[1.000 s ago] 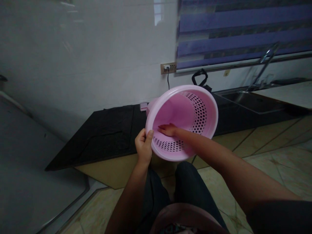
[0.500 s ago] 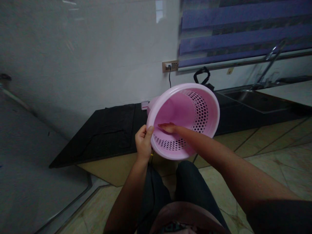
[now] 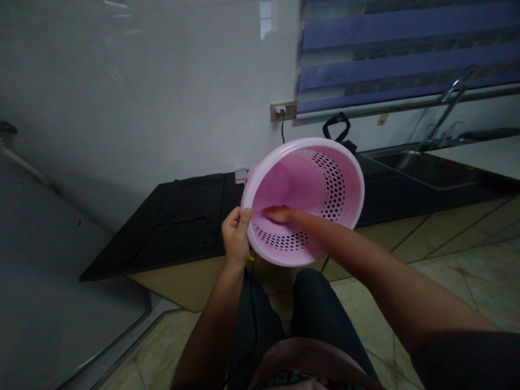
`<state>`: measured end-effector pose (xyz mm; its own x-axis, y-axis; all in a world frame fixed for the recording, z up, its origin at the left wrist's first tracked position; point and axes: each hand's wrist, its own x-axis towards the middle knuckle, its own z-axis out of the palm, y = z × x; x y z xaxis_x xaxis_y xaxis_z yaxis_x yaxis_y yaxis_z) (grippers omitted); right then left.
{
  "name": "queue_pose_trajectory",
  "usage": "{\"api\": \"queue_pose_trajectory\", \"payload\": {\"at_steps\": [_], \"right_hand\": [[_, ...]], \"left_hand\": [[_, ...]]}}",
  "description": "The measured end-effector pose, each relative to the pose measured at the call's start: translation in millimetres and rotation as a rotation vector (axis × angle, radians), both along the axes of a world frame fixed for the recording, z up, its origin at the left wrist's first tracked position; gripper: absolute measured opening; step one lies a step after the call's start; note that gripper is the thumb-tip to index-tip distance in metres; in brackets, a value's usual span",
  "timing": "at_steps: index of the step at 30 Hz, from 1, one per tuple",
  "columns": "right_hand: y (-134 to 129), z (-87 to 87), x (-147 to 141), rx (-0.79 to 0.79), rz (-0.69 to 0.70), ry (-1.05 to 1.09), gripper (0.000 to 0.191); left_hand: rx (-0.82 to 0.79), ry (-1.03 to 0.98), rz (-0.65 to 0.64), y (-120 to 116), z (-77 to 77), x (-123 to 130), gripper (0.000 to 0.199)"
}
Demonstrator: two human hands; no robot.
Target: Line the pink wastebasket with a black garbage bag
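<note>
A pink plastic basket point(image 3: 309, 179) with rows of round holes is tilted, its wide mouth facing me, over the counter's front edge. My left hand point(image 3: 236, 233) grips its rim on the left side, thumb on the inner face. Inside the basket, my right hand point(image 3: 278, 213) lies against the left part of the inner wall, its fingers stretched out and fairly flat. Nothing can be seen in that hand.
Beneath and behind the basket runs a dark counter point(image 3: 190, 216). A small pale box point(image 3: 241, 176) sits behind its rim. A plugged socket point(image 3: 283, 111) is on the wall. To the right are a black strap point(image 3: 337, 127), a sink point(image 3: 422, 168) and a faucet point(image 3: 449, 108).
The basket and my left hand have shifted slightly to the left. My right hand stays inside the basket at nearly the same place.
</note>
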<state>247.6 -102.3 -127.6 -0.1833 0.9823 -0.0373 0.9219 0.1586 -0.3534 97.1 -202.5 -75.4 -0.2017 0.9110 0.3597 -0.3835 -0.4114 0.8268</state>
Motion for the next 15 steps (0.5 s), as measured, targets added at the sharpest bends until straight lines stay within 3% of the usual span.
{"api": "queue_pose_trajectory", "payload": {"at_steps": [4,15], "right_hand": [[14,-11.4,1,-0.058,0.164,-0.072,0.058],[16,-16.3,3,-0.046,0.204,-0.167,0.064]], "left_hand": [[-0.009,-0.011,0.031,0,-0.5,0,0.031],[0.012,0.061,0.103,0,-5.0,-6,0.039]]}}
